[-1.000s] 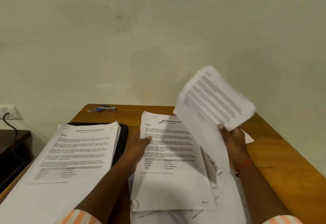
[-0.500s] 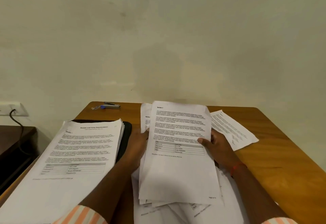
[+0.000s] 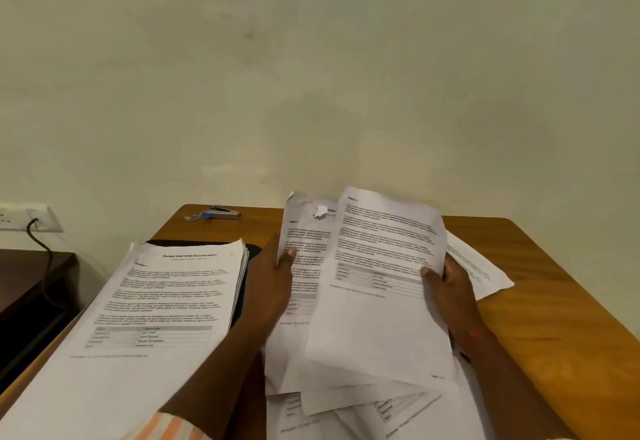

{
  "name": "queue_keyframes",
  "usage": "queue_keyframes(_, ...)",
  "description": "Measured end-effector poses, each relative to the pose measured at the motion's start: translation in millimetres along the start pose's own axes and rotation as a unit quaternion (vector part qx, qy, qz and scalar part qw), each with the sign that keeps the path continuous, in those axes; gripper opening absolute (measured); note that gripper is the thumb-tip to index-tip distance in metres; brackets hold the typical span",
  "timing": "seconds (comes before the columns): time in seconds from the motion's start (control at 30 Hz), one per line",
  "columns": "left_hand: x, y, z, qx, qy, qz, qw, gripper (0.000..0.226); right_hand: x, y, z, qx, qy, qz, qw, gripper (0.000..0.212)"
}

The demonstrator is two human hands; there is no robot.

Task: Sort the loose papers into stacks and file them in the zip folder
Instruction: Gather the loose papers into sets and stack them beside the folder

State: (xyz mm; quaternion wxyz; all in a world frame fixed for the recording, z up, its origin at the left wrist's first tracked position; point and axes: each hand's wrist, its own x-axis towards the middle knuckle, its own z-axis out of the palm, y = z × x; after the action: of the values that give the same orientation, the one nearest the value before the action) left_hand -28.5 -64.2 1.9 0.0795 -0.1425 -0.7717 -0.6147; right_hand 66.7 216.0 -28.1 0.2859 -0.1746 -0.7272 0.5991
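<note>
A loose sheet (image 3: 384, 287) of printed text with a small table is lifted off the wooden table (image 3: 554, 318), tilted up toward the camera, and pinched at its right edge by the right hand (image 3: 446, 297), thumb on the front and fingers behind. Just to its left and partly under it, a second sheet (image 3: 304, 266) with a torn spot near its top is gripped at its left edge by the left hand (image 3: 273, 283), thumb pressed on the printed face. Both hands are closed on paper, each on its own sheet. Below them more loose papers (image 3: 346, 415) lie in a messy overlap on the table near the camera, and another single page (image 3: 478, 273) lies flat behind the right hand. To the left sits a thick, squared stack (image 3: 162, 304) headed with a title line; it rests on a black folder (image 3: 252, 252), of which only the far edge and corner show. At the table's far edge lies a small stapler (image 3: 221, 212) with a blue end. Beyond it is a plain pale wall (image 3: 346, 93), with a socket and dark cable (image 3: 34, 231) at the left.
</note>
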Motion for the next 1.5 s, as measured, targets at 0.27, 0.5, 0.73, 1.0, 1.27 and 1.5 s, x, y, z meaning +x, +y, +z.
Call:
queue_keyframes(0.27,25,-9,-34,-0.002,0.198,0.011,0.980,0.010,4,0,-6,0.027,0.071,0.034,0.997,0.046)
queue_keyframes(0.5,33,-10,-56,-0.030,0.375,-0.042,0.926,0.021,4,4,-9,0.017,0.124,0.042,0.991,0.032)
queue_keyframes(0.73,34,-10,-52,-0.110,0.307,-0.136,0.936,0.028,7,4,-7,-0.026,0.128,0.033,0.991,0.030)
queue_keyframes(1.0,0,2,8,-0.096,-0.059,-0.067,0.991,0.014,-5,-8,14,-0.054,-0.066,-0.008,0.996,0.024)
queue_keyframes(1.27,-3,5,8,-0.137,-0.059,-0.108,0.983,0.013,-16,-24,25,0.047,-0.085,0.015,0.995,0.013)
queue_keyframes(1.5,-8,2,13,-0.077,-0.052,-0.065,0.994,0.021,-18,-23,26,0.160,-0.046,0.051,0.985,0.043)
